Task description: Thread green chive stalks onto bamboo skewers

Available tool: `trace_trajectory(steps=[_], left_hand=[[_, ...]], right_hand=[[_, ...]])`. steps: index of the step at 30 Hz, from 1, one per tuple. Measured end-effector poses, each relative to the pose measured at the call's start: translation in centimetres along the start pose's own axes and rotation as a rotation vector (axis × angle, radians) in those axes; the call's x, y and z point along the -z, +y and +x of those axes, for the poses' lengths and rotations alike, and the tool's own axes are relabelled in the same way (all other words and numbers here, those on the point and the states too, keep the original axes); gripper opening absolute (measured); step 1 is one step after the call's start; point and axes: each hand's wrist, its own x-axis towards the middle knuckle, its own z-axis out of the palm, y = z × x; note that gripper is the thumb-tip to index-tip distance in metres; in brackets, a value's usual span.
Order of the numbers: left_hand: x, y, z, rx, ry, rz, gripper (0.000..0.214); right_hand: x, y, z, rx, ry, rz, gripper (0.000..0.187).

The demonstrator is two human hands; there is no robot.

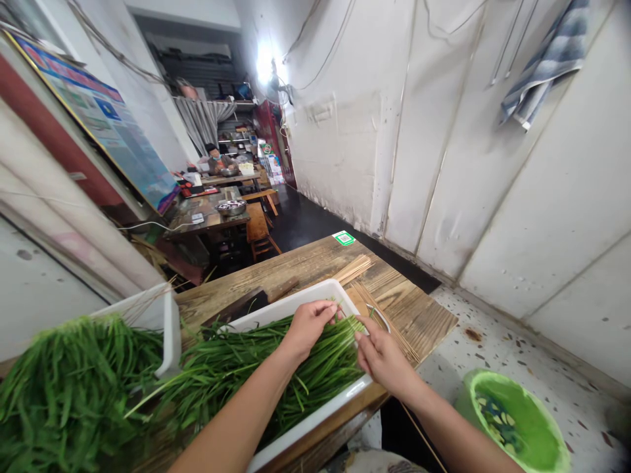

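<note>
My left hand point(313, 325) is closed in a pinch on the pale stem ends of a few garlic chives, above the near tray. Just to its right, my right hand point(387, 355) has curled fingers around what appears to be a thin bamboo skewer point(422, 436), whose lower part shows below my wrist. The fingertips of both hands are close together, and they partly hide the skewer's upper end. Under them a white tray point(340, 289) holds a thick layer of green garlic chives point(315, 387), stems toward the right.
A second white tray point(172, 328) heaped with chives point(73, 374) stands at left. On the wooden table point(428, 315) lie a cleaver point(241, 307), loose bamboo skewers point(352, 269) and a QR card point(344, 238). A green bucket point(542, 420) stands on the floor. Another person point(219, 161) sits far back.
</note>
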Motion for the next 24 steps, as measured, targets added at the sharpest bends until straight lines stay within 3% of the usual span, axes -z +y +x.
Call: trace_trajectory(steps=[24], left_hand=[[-0.12, 0.12, -0.17, 0.009, 0.087, 0.043, 0.029]], right_hand=[[-0.07, 0.11, -0.05, 0.027, 0.000, -0.037, 0.043]])
